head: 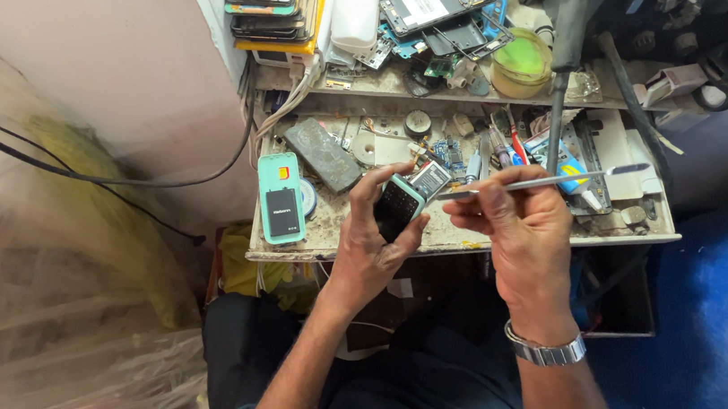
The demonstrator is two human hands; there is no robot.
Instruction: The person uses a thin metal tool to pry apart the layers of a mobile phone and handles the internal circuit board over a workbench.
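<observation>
Wristwatched, the right hand (pixel 515 225) pinches a thin metal tool (pixel 542 182), tip at the small teal phone (pixel 402 202) clasped in the left hand (pixel 368 240) above the workbench (pixel 440 240); its back is already off, the insides exposed; its teal back cover (pixel 281 199) lies just left, beside scattered parts.

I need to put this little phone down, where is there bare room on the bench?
Little. The barest patch is the bench's front edge under your hands, between the teal phone back and the tools at right. The upper shelf and right side are crowded with boards, phones and tools.
</observation>
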